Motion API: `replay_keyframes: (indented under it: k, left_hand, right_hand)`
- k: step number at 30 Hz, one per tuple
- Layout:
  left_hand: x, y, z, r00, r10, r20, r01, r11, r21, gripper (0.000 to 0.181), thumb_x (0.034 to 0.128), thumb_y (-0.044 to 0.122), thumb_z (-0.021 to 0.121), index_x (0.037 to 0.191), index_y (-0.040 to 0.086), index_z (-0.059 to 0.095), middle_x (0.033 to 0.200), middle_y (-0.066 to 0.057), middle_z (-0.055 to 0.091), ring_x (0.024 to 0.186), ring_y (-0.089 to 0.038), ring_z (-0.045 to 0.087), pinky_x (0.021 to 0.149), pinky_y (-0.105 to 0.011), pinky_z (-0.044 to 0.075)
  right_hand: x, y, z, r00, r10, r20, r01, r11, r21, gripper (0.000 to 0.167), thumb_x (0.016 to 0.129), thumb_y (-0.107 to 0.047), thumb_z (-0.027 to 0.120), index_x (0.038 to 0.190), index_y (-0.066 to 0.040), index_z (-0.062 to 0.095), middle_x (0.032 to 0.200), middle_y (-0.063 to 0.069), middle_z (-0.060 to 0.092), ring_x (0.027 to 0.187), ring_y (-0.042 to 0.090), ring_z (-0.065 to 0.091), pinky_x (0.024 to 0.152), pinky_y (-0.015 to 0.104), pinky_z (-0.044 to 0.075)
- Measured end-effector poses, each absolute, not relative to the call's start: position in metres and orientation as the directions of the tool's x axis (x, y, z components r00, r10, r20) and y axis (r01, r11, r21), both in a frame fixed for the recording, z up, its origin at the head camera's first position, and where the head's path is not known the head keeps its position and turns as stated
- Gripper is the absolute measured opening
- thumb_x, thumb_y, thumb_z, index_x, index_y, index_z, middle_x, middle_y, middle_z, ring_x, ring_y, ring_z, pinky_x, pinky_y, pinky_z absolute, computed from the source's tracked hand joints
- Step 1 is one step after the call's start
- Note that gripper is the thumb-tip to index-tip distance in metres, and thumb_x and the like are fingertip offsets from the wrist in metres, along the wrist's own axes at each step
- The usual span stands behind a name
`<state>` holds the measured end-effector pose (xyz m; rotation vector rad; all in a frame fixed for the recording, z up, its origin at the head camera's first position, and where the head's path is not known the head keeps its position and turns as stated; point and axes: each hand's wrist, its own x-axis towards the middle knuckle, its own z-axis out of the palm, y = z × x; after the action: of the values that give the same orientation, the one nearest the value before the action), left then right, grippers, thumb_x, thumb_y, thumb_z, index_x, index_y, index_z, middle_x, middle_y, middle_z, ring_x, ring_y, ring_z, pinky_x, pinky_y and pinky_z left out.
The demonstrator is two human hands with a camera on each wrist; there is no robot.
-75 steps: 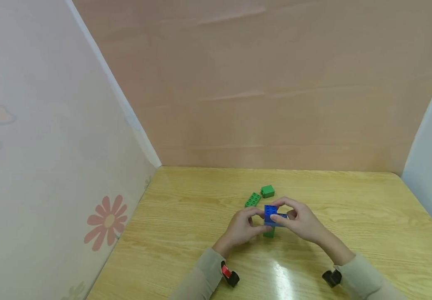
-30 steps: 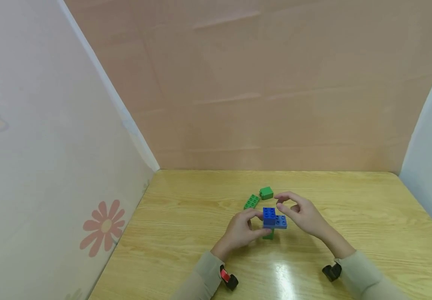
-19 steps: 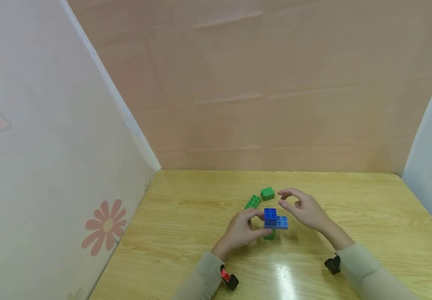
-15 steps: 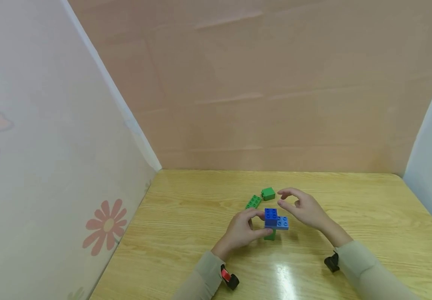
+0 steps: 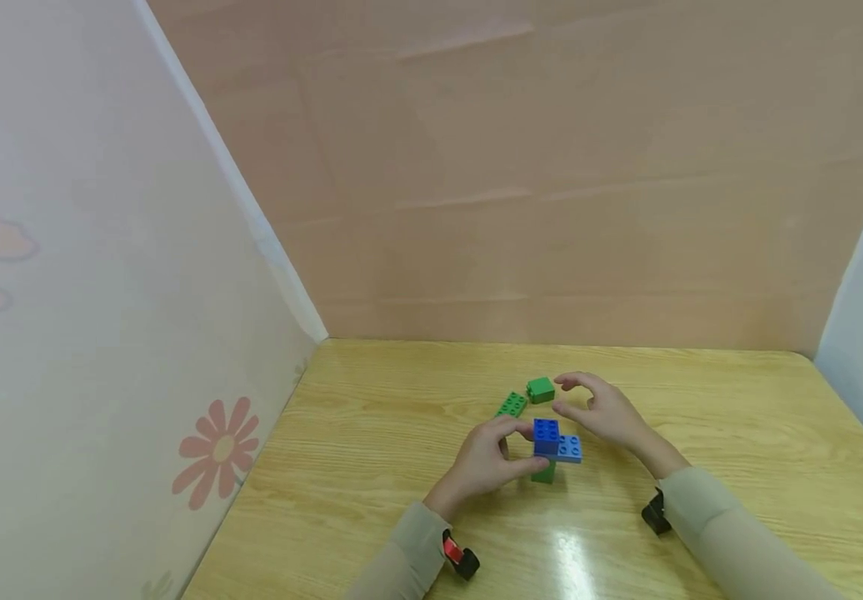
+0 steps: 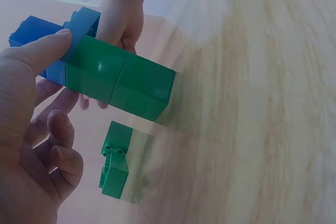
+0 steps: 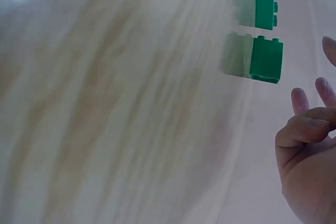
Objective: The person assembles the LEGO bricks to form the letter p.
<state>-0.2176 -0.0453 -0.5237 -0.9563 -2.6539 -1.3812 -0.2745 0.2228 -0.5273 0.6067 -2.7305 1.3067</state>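
Observation:
My left hand [image 5: 484, 458] pinches a small tower of toy building bricks between thumb and fingers. At its top is a dark blue brick [image 5: 546, 435], set over one end of a light blue brick [image 5: 570, 448] that juts out to the right. Two green bricks [image 6: 121, 77] form the lower part, best seen in the left wrist view. My right hand [image 5: 607, 414] hovers behind and right of the tower, fingers loosely bent, holding nothing. Close to its fingertips lies a loose green brick [image 5: 541, 390], apart from the hand.
A longer green brick [image 5: 511, 405] with its studs up lies just left of the loose one, behind my left hand. The wooden table [image 5: 386, 383] ends at a brown back wall [image 5: 551, 208]. A pale flowered wall [image 5: 124, 292] borders the left side.
Earlier my right hand gripped the blue bricks at the tower's top. It has let go and moved back, near the loose green brick. My left hand has kept its hold.

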Motion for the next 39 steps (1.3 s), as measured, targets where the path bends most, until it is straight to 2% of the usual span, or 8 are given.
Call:
replay_keyframes:
  k: [4, 11, 18, 30, 39]
  left_hand:
    - [-0.217, -0.045, -0.522, -0.816, 0.515, 0.263, 0.51, 0.427, 0.747, 0.041, 0.0904, 0.041, 0.082, 0.124, 0.02, 0.072, 0.117, 0.006, 0.07, 0.063, -0.002, 0.05, 0.056, -0.019, 0.046]
    - [-0.22, -0.044, -0.519, -0.804, 0.519, 0.289, 0.532, 0.413, 0.739, 0.037, 0.0905, 0.041, 0.082, 0.121, 0.023, 0.071, 0.113, 0.017, 0.066, 0.06, -0.002, 0.049, 0.053, -0.019, 0.046]
    - [-0.222, -0.045, -0.516, -0.79, 0.53, 0.307, 0.555, 0.407, 0.725, 0.034, 0.0907, 0.039, 0.083, 0.119, 0.023, 0.071, 0.112, 0.006, 0.069, 0.059, -0.001, 0.047, 0.052, -0.018, 0.044]
    - [-0.221, -0.044, -0.513, -0.803, 0.52, 0.291, 0.526, 0.391, 0.755, 0.034, 0.091, 0.039, 0.082, 0.119, 0.023, 0.071, 0.11, 0.019, 0.065, 0.057, -0.002, 0.048, 0.051, -0.019, 0.044]
    - [-0.219, -0.043, -0.51, -0.81, 0.519, 0.275, 0.516, 0.406, 0.754, 0.034, 0.0908, 0.039, 0.082, 0.118, 0.023, 0.072, 0.113, 0.001, 0.071, 0.058, -0.002, 0.048, 0.052, -0.019, 0.044]
  right_hand:
    - [-0.282, 0.223, -0.53, -0.924, -0.318, 0.211, -0.366, 0.579, -0.729, 0.06, 0.097, -0.045, 0.074, 0.143, -0.009, 0.058, 0.136, 0.018, 0.06, 0.129, 0.045, 0.053, 0.094, 0.067, 0.049]
    - [-0.296, 0.221, -0.528, -0.926, -0.331, 0.183, -0.358, 0.607, -0.709, 0.063, 0.096, -0.047, 0.074, 0.145, -0.011, 0.057, 0.139, 0.016, 0.059, 0.13, 0.046, 0.052, 0.094, 0.068, 0.047]
    - [-0.307, 0.216, -0.523, -0.917, -0.366, 0.16, -0.365, 0.604, -0.709, 0.066, 0.094, -0.043, 0.078, 0.145, -0.007, 0.056, 0.139, 0.021, 0.058, 0.129, 0.048, 0.052, 0.096, 0.071, 0.043]
    - [-0.318, 0.209, -0.515, -0.894, -0.434, 0.114, -0.398, 0.649, -0.649, 0.057, 0.093, -0.032, 0.08, 0.14, -0.007, 0.061, 0.135, 0.019, 0.061, 0.126, 0.046, 0.055, 0.097, 0.071, 0.043]
    - [-0.324, 0.211, -0.521, -0.888, -0.457, 0.058, -0.371, 0.635, -0.678, 0.056, 0.093, -0.027, 0.081, 0.141, -0.005, 0.061, 0.135, 0.018, 0.062, 0.127, 0.045, 0.053, 0.099, 0.074, 0.04]
